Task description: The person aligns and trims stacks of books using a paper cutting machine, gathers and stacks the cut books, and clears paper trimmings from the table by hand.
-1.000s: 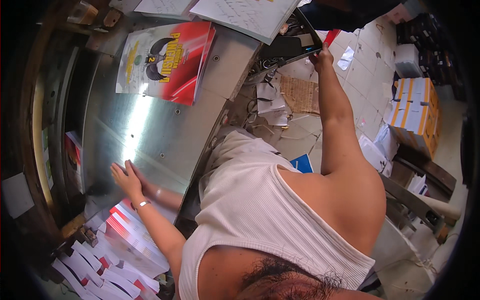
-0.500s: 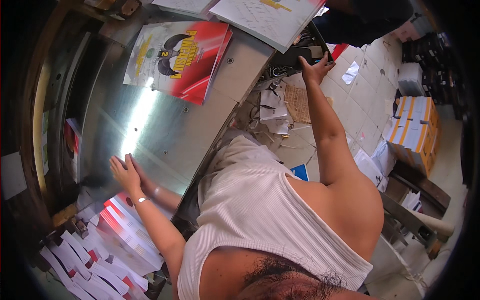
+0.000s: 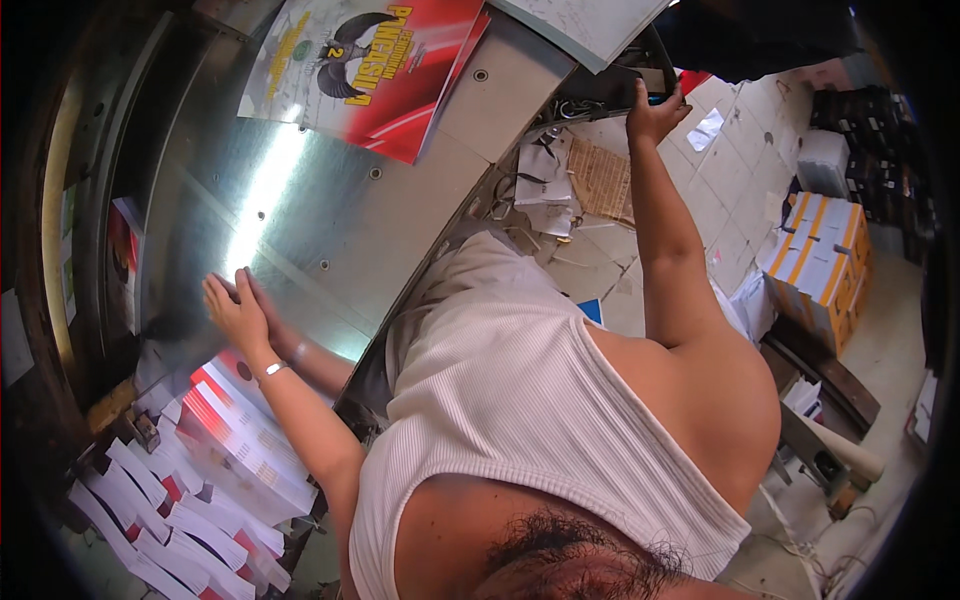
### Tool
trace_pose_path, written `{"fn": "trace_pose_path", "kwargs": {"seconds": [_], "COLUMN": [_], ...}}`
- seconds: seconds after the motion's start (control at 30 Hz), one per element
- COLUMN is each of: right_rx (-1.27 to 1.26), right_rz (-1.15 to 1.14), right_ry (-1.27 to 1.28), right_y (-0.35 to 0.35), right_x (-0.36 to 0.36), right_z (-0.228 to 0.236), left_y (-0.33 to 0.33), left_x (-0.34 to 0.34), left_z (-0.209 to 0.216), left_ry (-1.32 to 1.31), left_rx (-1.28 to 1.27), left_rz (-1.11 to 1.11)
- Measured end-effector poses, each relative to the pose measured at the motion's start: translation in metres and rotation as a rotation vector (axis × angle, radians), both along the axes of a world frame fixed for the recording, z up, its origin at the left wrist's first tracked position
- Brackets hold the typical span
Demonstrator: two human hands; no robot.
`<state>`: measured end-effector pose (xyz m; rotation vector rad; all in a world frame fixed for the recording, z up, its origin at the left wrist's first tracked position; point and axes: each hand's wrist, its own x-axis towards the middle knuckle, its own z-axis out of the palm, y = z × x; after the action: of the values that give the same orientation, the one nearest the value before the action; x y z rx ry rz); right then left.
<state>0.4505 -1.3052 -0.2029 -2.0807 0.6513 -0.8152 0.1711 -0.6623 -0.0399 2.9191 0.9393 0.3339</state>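
My left hand (image 3: 237, 312) lies with its fingers stretched out on the shiny metal tabletop (image 3: 330, 220), which mirrors it. Nothing is in that hand. My right arm reaches out to the far right, where my right hand (image 3: 657, 112) grips the edge of a dark, open drawer (image 3: 600, 97) under the table. Its fingertips are partly hidden there. Dark odds and ends show inside the drawer. A short stack of red and white books (image 3: 365, 75) rests on the far part of the table, with a white paper stack (image 3: 585, 25) beside it, overhanging the drawer.
Several stacks of books (image 3: 170, 520) stand at the lower left, near a red and white pile (image 3: 245, 430). Paper scraps and brown cardboard (image 3: 600, 180) litter the tiled floor. Strapped cartons (image 3: 820, 265) and black bundles (image 3: 860, 140) stand at the right. A dark-clothed person (image 3: 760, 35) is beyond the drawer.
The whole view has shifted, so the books and table sit higher in the picture. My left hand stays on the tabletop and my right hand stays at the drawer.
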Motion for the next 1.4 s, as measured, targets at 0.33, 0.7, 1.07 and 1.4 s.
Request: {"fn": "trace_pose_path", "kwargs": {"seconds": [0.33, 0.7, 1.07, 1.4], "right_rx": [-0.058, 0.076, 0.018, 0.013], "right_rz": [0.043, -0.103, -0.145, -0.164], "right_ry": [-0.002, 0.095, 0.109, 0.100], "right_y": [0.013, 0.030, 0.038, 0.040], "right_x": [-0.008, 0.000, 0.007, 0.007], "right_z": [-0.015, -0.005, -0.014, -0.014], "left_y": [0.003, -0.001, 0.002, -0.001], "left_x": [-0.011, -0.014, -0.016, -0.011], "left_z": [0.000, 0.002, 0.002, 0.003], "left_ry": [0.004, 0.007, -0.010, -0.014], "left_rx": [-0.017, -0.019, -0.007, -0.021], "left_rz": [0.017, 0.025, 0.009, 0.022]}}
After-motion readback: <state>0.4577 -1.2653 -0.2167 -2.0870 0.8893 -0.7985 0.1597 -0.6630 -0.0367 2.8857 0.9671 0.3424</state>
